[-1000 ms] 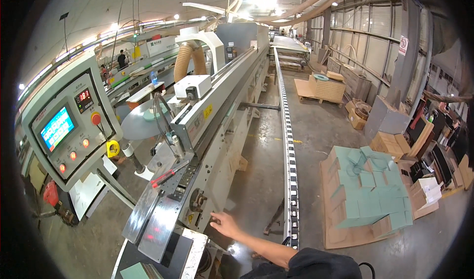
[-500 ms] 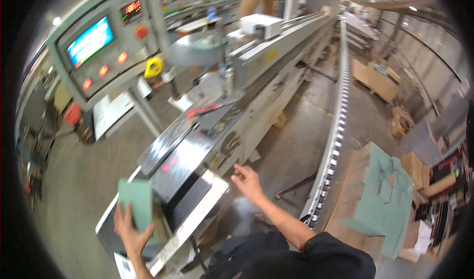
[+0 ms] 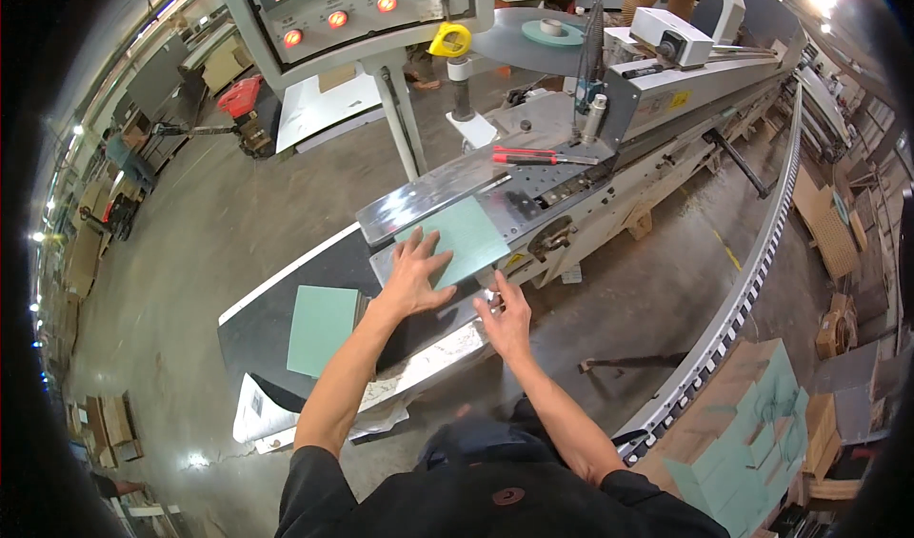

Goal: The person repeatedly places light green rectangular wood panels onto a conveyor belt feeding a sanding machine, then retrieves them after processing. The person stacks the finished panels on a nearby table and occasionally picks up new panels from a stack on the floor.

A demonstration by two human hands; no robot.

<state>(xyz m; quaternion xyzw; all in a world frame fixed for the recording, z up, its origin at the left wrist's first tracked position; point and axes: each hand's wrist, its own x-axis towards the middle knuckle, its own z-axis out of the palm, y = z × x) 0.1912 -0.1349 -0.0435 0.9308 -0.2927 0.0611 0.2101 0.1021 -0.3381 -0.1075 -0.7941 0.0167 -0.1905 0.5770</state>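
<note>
A flat green panel (image 3: 473, 240) lies on the shiny metal infeed plate (image 3: 419, 207) of a long machine. My left hand (image 3: 415, 281) presses on its near left part, fingers spread and flat. My right hand (image 3: 507, 317) is at the panel's near right corner, fingers apart, beside the machine's edge; whether a fingertip touches the panel is hard to tell. Left of my left forearm, a stack of similar green panels (image 3: 322, 330) sits on the dark end table (image 3: 257, 333).
A control box (image 3: 357, 24) with lit buttons stands over the far side. Red-handled pliers (image 3: 533, 156) and a yellow tape measure (image 3: 449, 40) are on the machine. A roller conveyor rail (image 3: 752, 300) curves along the right, beside stacked green-faced boards (image 3: 752, 443). A red pallet jack (image 3: 240, 97) stands far left.
My left hand has gone from the stack to the metal plate, where a green panel now lies under it. My right hand has come to that panel's corner. The view has shifted.
</note>
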